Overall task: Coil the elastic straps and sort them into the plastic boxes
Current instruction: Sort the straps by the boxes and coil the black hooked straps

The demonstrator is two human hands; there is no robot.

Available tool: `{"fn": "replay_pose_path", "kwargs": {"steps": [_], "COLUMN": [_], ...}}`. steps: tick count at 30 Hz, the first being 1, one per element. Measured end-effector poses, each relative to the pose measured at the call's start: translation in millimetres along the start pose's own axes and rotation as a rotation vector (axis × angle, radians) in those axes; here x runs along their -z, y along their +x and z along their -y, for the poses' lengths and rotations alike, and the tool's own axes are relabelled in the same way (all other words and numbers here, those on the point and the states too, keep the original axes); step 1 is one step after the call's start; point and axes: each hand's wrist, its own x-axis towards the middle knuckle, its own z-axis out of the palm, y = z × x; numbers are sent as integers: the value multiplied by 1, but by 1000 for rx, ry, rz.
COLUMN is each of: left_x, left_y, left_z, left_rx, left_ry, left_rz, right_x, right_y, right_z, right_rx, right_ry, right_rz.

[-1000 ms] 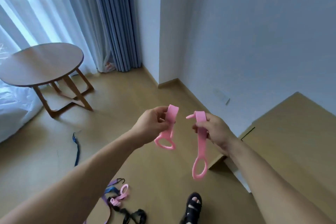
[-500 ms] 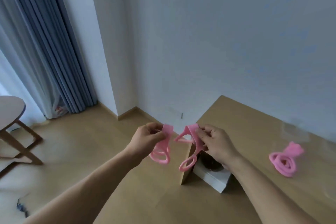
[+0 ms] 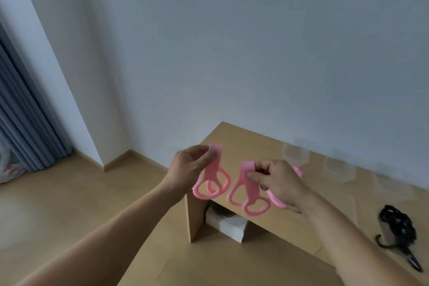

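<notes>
pink strap (image 3: 211, 173) pinched in left hand (image 3: 189, 169), second strap (image 3: 251, 193) in right hand (image 3: 279, 184).

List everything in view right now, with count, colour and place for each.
Left strap: one, pink, looped, pinched in the left hand.
Right strap: one, pink, looped, pinched in the right hand.
Third strap: one, pink, on the desk, mostly hidden behind the right hand.
Black strap: one, black, bundled, on the desk at right.
Boxes: at least two, clear, blurred, on the desk near the wall.
Desk: one, light wood, against the wall.
White box: one, white, under the desk.
Curtain: one, grey-blue, far left.
Left hand: one, raised before the desk's corner.
Right hand: one, over the desk.
</notes>
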Motion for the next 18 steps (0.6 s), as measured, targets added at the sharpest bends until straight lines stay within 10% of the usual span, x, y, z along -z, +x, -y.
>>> {"fn": "replay_pose_path", "kwargs": {"steps": [10,18], "left_x": [-111,-161], "left_y": [19,42], "left_z": [-18,-20], "left_rx": [-77,-90], "left_ry": [63,19], "left_rz": [86,97], "right_x": [79,109], "right_y": [-34,-46], "right_z": [-37,-46], "right_rx": [103,170], "right_ry": [-175,190], "right_rz": [-307,-524]}}
